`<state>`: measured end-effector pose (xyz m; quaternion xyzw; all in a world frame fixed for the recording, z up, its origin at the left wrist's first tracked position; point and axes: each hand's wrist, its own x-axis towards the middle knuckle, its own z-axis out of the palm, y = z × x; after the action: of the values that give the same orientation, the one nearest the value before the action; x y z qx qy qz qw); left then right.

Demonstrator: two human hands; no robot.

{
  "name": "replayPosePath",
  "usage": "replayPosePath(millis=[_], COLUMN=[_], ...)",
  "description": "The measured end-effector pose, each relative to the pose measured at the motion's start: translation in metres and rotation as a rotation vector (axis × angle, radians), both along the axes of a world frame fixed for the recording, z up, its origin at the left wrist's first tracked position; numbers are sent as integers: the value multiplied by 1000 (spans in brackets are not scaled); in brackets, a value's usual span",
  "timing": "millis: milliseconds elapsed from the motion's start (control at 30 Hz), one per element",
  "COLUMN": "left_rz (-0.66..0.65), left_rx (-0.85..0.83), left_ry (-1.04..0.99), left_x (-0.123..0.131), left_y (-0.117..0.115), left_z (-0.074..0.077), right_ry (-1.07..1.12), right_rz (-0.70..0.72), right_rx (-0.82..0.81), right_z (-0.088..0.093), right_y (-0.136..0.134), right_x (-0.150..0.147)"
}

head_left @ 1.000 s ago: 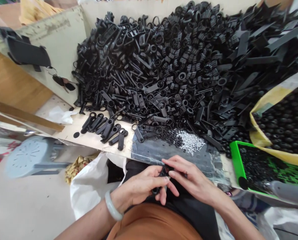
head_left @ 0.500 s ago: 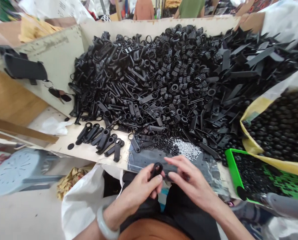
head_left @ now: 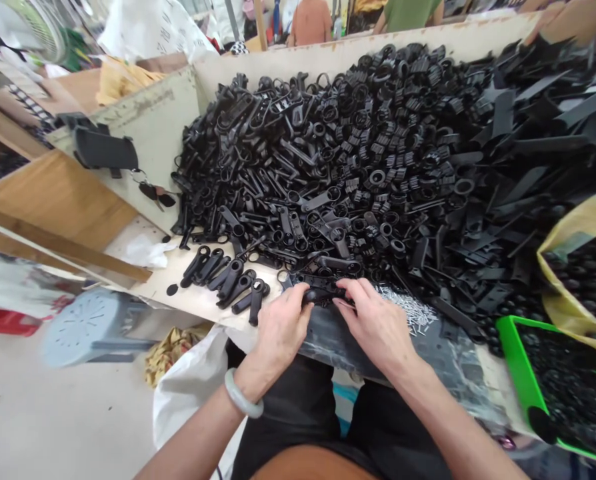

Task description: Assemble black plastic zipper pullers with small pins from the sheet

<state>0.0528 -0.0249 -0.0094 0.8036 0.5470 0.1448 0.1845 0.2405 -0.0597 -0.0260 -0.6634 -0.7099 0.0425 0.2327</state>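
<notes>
Two bare forearms (head_left: 198,427) reach forward from the bottom edge, angling inward. The left grip (head_left: 282,323), back of the hand upward, has curled fingers. The right grip (head_left: 377,327) faces it, thumb below index finger; how tightly it closes is hard to tell.

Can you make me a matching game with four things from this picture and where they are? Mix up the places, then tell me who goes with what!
Things:
1. black part
2. pale bangle
3. light blue stool
4. silvery pins

Places:
A. low down on the left side of the picture
B. in a heap beside the right hand
C. between the fingers of the left hand and those of the right hand
D. around the left wrist

Right pairs:
1-C
2-D
3-A
4-B
</notes>
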Motion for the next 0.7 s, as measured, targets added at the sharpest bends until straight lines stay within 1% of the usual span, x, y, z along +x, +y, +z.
replayPosePath(millis=[100, 233, 300, 400, 467, 567, 633, 700], left_rz=[-56, -104, -138, -166, -158, -149, -167, -187], left_rx=[-9, -3, -17, -30, -23, -16, -28, -35], left_ry=[175, 359, 392, 383, 348, 293, 282, 287], left_x=[2, 6, 6, 2, 0, -1, 0, 2], left_y=[7, 17, 22, 32, 41, 55, 61, 64], left_z=[6, 18, 23, 27, 28, 31, 33, 35], right_ry=[-91, -110, -116, -135, -127, -50, 12, 1], right_rz=[0, 13, 21, 83, 140, 195, 239, 305], right_rx=[32, 166, 191, 151, 121, 164, 191, 172], right_z=[2, 10, 15, 22, 24, 22, 17, 11], right_y=[17, 38, 48, 57, 54, 34, 18, 5], right_x=[-2, -1, 1, 9, 15, 21, 18, 8])
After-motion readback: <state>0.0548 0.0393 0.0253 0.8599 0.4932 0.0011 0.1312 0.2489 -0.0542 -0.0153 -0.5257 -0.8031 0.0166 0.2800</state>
